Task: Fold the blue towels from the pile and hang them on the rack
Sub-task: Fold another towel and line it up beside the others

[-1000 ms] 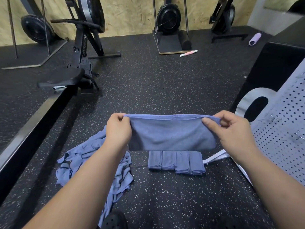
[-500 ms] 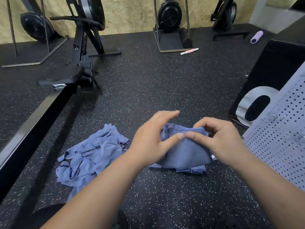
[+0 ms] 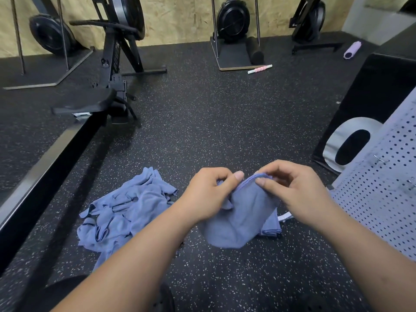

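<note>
The left hand [image 3: 209, 192] and right hand [image 3: 297, 190] pinch the top hem of a half-folded blue towel [image 3: 243, 219] above the floor [image 3: 202, 131], beside the loose pile [image 3: 126, 212]. Its layers hang unevenly, so if either pinch loosens, the fold could slip open.

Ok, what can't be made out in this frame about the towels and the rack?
Head view:
- The folded stack is mostly hidden behind the held towel, so its count is unreadable.
- The held towel's top edge is partly covered by the left grip and right grip, so its layers are unclear.
- The pile has its near part hidden by the left forearm.
- The perforated panel is cut off by the right edge; hung towels, if any, are not visible.
</note>
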